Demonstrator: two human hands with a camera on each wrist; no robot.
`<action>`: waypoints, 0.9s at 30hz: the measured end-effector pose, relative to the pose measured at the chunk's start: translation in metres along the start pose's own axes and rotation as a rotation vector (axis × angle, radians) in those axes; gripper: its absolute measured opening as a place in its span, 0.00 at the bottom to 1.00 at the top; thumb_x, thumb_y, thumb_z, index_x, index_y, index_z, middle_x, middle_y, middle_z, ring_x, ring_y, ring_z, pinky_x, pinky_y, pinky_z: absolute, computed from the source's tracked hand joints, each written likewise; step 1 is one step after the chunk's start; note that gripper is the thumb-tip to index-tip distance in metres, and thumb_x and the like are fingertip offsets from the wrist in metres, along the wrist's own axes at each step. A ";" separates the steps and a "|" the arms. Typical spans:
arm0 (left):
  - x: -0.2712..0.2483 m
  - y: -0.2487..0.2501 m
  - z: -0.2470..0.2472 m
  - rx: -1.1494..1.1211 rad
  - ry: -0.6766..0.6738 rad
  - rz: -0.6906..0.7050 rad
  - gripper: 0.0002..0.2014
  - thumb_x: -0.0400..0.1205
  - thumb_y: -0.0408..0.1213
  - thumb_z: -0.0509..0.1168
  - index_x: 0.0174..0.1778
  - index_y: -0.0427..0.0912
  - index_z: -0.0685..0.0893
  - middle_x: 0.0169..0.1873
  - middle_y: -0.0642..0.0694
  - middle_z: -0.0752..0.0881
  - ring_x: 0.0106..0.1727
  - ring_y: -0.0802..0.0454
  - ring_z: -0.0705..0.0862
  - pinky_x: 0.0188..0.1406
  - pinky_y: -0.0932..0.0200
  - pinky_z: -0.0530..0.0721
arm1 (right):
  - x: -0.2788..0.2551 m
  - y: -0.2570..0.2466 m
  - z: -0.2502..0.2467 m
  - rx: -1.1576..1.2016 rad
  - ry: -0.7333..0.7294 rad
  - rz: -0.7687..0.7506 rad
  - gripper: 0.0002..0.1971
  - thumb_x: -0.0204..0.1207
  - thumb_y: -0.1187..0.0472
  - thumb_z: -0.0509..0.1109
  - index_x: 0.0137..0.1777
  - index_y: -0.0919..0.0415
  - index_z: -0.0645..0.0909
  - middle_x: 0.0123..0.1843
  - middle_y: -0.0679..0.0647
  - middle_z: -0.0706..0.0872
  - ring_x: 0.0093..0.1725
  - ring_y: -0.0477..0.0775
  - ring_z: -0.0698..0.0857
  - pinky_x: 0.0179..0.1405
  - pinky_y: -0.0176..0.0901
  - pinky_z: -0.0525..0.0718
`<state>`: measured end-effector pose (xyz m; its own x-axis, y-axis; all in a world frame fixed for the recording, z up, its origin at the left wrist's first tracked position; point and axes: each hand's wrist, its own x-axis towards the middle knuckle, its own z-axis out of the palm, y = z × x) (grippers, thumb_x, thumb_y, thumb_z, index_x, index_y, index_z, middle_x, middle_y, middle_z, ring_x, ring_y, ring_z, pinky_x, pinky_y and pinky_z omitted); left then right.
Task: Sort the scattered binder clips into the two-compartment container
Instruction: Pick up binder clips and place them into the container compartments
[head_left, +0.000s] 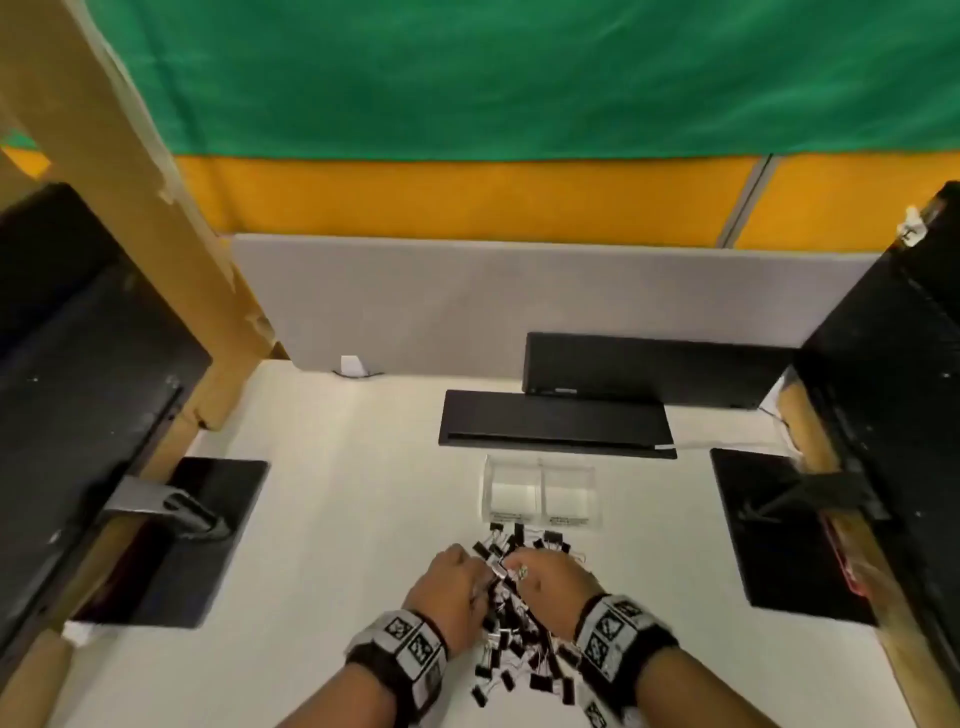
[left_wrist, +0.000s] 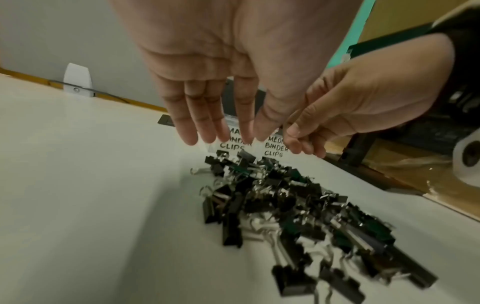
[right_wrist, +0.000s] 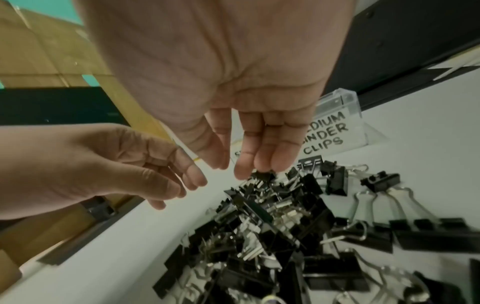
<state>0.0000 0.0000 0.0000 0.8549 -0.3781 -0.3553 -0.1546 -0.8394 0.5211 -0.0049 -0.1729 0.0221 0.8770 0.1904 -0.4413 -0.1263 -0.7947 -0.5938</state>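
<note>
Dozens of black binder clips (head_left: 511, 631) lie heaped on the white table (head_left: 332, 545), the pile running from just in front of the clear two-compartment container (head_left: 543, 493) back toward the person; the clips nearest the container lie just beside its labelled front wall, though whether any touch it I cannot tell. Both compartments look empty from the head view, showing only pale floor behind the labels; so by my reading the sorting has barely begun, and nearly the whole heap is left to be divided. The labels give the scheme: the right one reads "medium binder clips", the left one is partly hidden by fingers but ends in "binder clips"; clips of at least two sizes are mixed in the pile, the larger ones with long wire handles lying on the side of the heap away from the container.

The left hand (head_left: 449, 590) hovers over the container end of the pile, fingers straight and hanging down, holding nothing as far as the left wrist view shows; the right hand (head_left: 553, 587) hangs close beside it, fingers likewise extended and relaxed, its fingertips (right_wrist: 262, 166) down at the topmost clips; whether they have hold of one I cannot tell.
</note>
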 end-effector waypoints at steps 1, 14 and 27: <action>0.005 -0.003 0.004 0.017 0.005 -0.011 0.13 0.81 0.39 0.58 0.60 0.49 0.80 0.56 0.47 0.74 0.58 0.50 0.77 0.58 0.55 0.81 | 0.007 0.003 0.005 -0.029 0.007 -0.011 0.19 0.79 0.65 0.58 0.65 0.48 0.79 0.54 0.43 0.85 0.39 0.32 0.78 0.39 0.24 0.76; 0.012 -0.023 0.025 -0.011 -0.018 -0.110 0.17 0.79 0.39 0.66 0.65 0.47 0.76 0.59 0.44 0.74 0.60 0.46 0.76 0.59 0.50 0.81 | 0.016 0.046 0.019 -0.034 0.082 0.104 0.15 0.80 0.62 0.60 0.62 0.52 0.81 0.52 0.51 0.85 0.40 0.48 0.81 0.47 0.44 0.85; 0.024 -0.033 0.014 -0.212 0.169 -0.176 0.04 0.79 0.30 0.65 0.47 0.43 0.81 0.47 0.47 0.82 0.48 0.50 0.83 0.51 0.57 0.84 | 0.051 0.020 0.040 -0.284 0.169 0.081 0.13 0.77 0.70 0.62 0.60 0.63 0.79 0.64 0.57 0.76 0.63 0.59 0.77 0.59 0.54 0.82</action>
<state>0.0188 0.0129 -0.0365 0.9322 -0.1492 -0.3296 0.0941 -0.7796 0.6192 0.0189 -0.1562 -0.0391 0.9369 0.0403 -0.3473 -0.0857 -0.9365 -0.3400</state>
